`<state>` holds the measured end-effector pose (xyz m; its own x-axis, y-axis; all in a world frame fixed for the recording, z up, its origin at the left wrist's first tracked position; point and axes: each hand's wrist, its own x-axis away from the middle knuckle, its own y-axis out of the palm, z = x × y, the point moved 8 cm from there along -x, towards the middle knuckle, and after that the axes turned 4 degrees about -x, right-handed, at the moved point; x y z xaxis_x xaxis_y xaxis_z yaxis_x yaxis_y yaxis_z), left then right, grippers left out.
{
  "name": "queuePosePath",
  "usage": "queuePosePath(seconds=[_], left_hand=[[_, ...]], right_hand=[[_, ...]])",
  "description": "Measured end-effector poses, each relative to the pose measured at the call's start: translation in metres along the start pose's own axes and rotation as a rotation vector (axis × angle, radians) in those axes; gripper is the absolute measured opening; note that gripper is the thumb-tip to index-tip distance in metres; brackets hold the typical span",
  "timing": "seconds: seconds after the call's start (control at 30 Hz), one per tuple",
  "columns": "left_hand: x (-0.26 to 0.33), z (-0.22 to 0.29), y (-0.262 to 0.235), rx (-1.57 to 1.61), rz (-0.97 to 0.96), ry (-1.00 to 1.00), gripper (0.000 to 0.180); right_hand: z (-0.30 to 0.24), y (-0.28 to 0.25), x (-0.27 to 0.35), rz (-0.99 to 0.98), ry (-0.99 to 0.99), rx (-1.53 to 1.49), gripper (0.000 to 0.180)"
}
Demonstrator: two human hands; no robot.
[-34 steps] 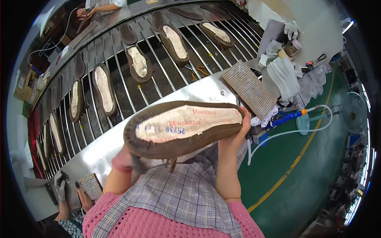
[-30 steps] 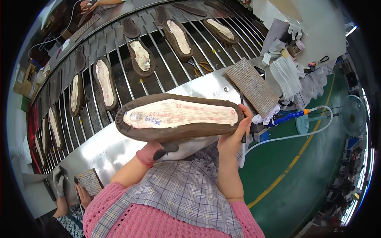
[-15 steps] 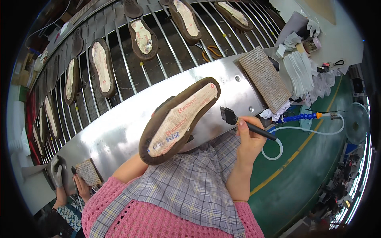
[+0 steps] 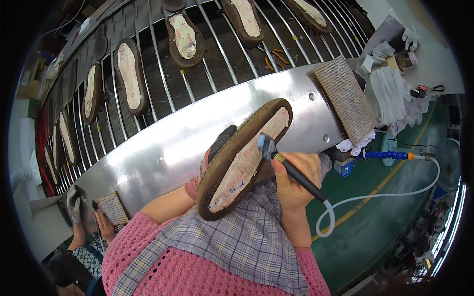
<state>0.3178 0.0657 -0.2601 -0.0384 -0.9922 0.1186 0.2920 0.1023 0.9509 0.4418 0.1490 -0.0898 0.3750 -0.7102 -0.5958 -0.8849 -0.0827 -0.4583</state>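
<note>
My right hand (image 4: pixel 295 192) was closed around the black handle of a flat brush (image 4: pixel 294 172), its bristles against the pale insole board (image 4: pixel 244 170) of a brown shoe (image 4: pixel 231 157). That shoe was just left of it, bottom up and tilted, gripped from behind by my left hand (image 4: pixel 203 167), partly hidden there. A clear hose (image 4: pixel 323 232) looped down below my right hand. Beyond both hands stretched the metal surface (image 4: pixel 148 153), with a ribbed pad (image 4: pixel 345 98) to the right hand's upper right and more shoes (image 4: pixel 131 76) on rods farther off.
</note>
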Motion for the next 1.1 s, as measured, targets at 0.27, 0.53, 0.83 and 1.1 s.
queuePosePath(seconds=[0.27,0.53,0.83,1.1], left_hand=[[-0.004,0.000,0.006,-0.089,-0.019,0.031,0.065],[-0.005,0.009,0.014,-0.215,0.002,0.070,0.065],[-0.012,0.006,0.014,-0.266,0.001,0.066,0.066],[-0.017,0.004,0.013,-0.283,0.004,0.060,0.066]], right_hand=[[-0.008,0.015,-0.012,-0.001,-0.188,0.228,0.031],[0.055,0.002,-0.004,-0.004,0.242,-0.216,0.013],[0.074,0.005,-0.011,0.046,0.300,-0.075,0.019],[0.079,0.007,-0.009,0.033,0.297,-0.156,0.018]])
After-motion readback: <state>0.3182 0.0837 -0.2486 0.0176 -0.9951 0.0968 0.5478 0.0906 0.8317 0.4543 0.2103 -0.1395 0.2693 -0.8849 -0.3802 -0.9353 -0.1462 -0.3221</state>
